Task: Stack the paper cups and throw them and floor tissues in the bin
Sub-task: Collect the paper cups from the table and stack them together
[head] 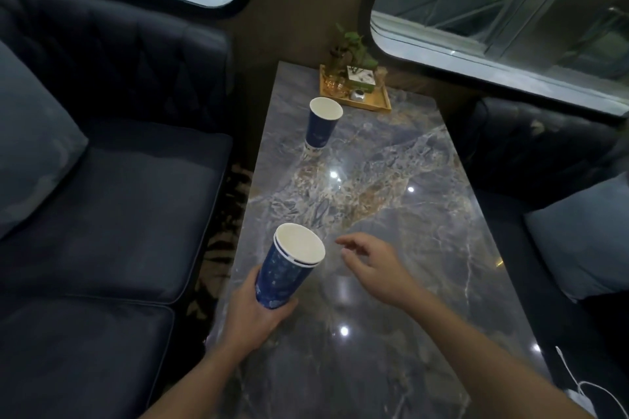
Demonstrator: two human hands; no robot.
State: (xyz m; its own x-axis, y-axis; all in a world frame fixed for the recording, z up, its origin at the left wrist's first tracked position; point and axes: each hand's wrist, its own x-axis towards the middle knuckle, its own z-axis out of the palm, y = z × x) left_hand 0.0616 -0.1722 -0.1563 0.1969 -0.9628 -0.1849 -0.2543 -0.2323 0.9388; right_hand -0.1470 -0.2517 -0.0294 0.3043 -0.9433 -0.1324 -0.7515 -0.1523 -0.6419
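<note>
My left hand grips the base of a stack of blue paper cups with white insides, tilted over the near left part of the marble table. Two or three rims show nested at its top. My right hand hovers just right of the stack, fingers apart, holding nothing. Another blue paper cup stands upright at the table's far left. No floor tissues or bin are in view.
A wooden tray with a small plant and jars sits at the table's far end under the windows. Dark blue sofas flank the table, each with a grey cushion. A white cable lies at the near right corner.
</note>
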